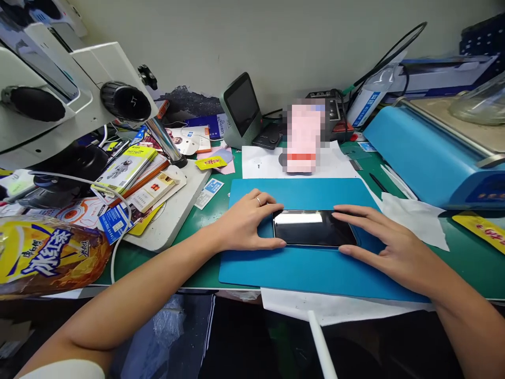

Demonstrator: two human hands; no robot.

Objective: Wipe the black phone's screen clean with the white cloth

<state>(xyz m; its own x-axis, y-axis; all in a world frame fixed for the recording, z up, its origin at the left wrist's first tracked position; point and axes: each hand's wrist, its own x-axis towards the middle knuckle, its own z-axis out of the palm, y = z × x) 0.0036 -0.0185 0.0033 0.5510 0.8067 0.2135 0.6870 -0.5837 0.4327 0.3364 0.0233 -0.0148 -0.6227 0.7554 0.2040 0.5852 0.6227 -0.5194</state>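
Note:
A black phone (311,234) lies flat, its glossy screen up, on a blue mat (315,271). Around its left end are the thumb and fingers of my left hand (246,223), which has a ring on one finger. The thumb and fingers of my right hand (381,245) are placed at the opposite end, along the long edges. Both hands grip the phone between thumb and fingers. A bright reflection covers part of the screen.
Left are a microscope (90,95), stacked boxes (126,171) and a drink bottle (51,255). Behind the mat stand a small display (242,108) and a blurred pink object (303,137). A blue machine (430,158) sits right, near white tissue (418,216).

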